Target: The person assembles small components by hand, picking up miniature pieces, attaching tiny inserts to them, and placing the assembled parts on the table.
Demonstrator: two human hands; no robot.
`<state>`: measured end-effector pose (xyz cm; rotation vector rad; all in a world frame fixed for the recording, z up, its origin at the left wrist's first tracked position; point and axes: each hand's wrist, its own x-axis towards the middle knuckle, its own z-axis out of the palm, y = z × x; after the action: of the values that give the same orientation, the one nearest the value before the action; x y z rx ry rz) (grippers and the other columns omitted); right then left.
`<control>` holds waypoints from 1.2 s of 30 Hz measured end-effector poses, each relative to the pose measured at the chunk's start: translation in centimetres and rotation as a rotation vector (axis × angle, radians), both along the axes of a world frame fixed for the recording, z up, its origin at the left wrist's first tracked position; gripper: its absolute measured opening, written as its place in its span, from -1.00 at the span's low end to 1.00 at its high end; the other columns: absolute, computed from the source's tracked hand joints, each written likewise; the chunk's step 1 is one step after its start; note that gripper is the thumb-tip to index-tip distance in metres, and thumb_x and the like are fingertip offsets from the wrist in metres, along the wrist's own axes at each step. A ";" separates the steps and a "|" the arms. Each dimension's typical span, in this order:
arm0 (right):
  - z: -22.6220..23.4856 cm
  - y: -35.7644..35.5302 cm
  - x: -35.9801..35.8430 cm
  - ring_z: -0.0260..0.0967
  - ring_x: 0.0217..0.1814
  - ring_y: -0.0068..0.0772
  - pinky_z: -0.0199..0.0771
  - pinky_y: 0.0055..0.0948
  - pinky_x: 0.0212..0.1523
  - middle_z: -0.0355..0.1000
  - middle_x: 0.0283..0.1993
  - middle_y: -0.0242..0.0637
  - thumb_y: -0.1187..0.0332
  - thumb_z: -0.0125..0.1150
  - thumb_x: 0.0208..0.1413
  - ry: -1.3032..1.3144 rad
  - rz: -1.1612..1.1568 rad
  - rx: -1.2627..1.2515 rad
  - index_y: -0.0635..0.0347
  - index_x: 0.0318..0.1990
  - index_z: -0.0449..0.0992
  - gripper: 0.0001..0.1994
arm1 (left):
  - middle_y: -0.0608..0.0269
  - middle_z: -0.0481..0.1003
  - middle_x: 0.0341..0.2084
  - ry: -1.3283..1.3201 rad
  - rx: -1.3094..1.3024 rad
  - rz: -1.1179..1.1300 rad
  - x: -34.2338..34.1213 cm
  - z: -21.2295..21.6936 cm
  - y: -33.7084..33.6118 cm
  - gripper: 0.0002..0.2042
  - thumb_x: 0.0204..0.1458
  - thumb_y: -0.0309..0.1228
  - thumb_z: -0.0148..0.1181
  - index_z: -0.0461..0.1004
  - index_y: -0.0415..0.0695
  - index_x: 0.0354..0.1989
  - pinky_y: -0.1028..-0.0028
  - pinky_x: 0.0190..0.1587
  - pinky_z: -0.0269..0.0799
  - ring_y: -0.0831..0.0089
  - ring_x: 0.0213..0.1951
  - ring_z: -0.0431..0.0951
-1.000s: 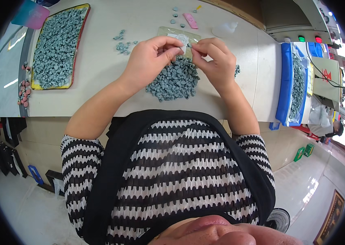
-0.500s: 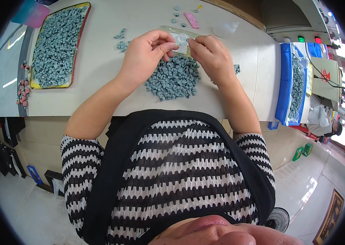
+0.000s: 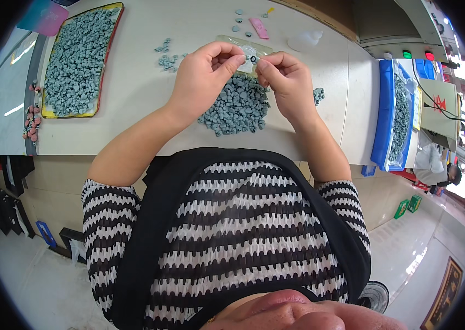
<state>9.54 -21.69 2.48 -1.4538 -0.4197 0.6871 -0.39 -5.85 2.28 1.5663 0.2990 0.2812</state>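
Both my hands are close together above a pile of small grey-green pieces [image 3: 238, 107] on the white table. My left hand [image 3: 207, 71] is closed in a pinch, thumb against forefinger; what lies between them is too small to make out. My right hand [image 3: 287, 82] pinches too, and a small dark ring-shaped piece [image 3: 253, 59] shows at its fingertips, in the gap between the hands. Whether the left fingers also touch this piece I cannot tell. Behind the fingers lies a clear plastic bag [image 3: 232, 40] with a whitish patch, partly hidden by my hands.
A yellow-and-red rimmed tray [image 3: 100, 99] full of similar pieces lies at the left. On the right stands a blue bin [image 3: 381, 118] with more. A few loose pieces [image 3: 167, 63], a pink packet [image 3: 259, 28] and a crumpled clear plastic piece [image 3: 305, 39] lie around.
My fingertips have drawn slightly apart, and the dark ring-shaped piece now shows between them. My right hand has turned a little, with its thumb more in view.
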 end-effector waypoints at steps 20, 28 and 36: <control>-1.2 0.9 -1.5 0.38 -0.43 -0.62 0.40 -0.62 -0.43 0.45 -0.43 -0.32 0.62 0.30 -0.10 -0.586 -0.153 0.091 0.33 -0.42 0.51 -0.92 | 0.25 0.51 -0.28 -0.199 0.331 0.020 -0.4 -0.5 -0.5 -0.89 0.11 -0.53 0.20 0.53 -0.30 -0.24 0.58 -0.24 0.44 0.57 -0.30 0.49; -0.2 -0.1 0.5 0.35 -0.46 -0.58 0.39 -0.56 -0.42 0.45 -0.43 -0.33 0.59 0.29 -0.07 -0.610 0.017 -0.002 0.35 -0.40 0.54 -0.93 | 0.27 0.52 -0.39 -0.147 0.441 -0.059 0.1 0.3 0.7 -0.89 0.06 -0.50 0.25 0.54 -0.25 -0.27 0.56 -0.33 0.39 0.54 -0.38 0.48; 3.0 -4.8 4.5 0.46 -0.37 -0.36 0.45 -0.46 -0.29 0.52 -0.35 -0.18 0.46 0.33 0.00 -0.789 0.344 -0.749 0.34 -0.23 0.57 -0.81 | 0.24 0.51 -0.44 -0.051 0.451 -0.281 -0.5 0.4 1.2 -0.87 0.04 -0.44 0.26 0.56 -0.25 -0.31 0.57 -0.37 0.34 0.53 -0.47 0.42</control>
<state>14.09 -26.49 5.45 -2.3980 -1.1230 0.5301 -0.84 -4.60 2.69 2.0158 -0.0327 0.1741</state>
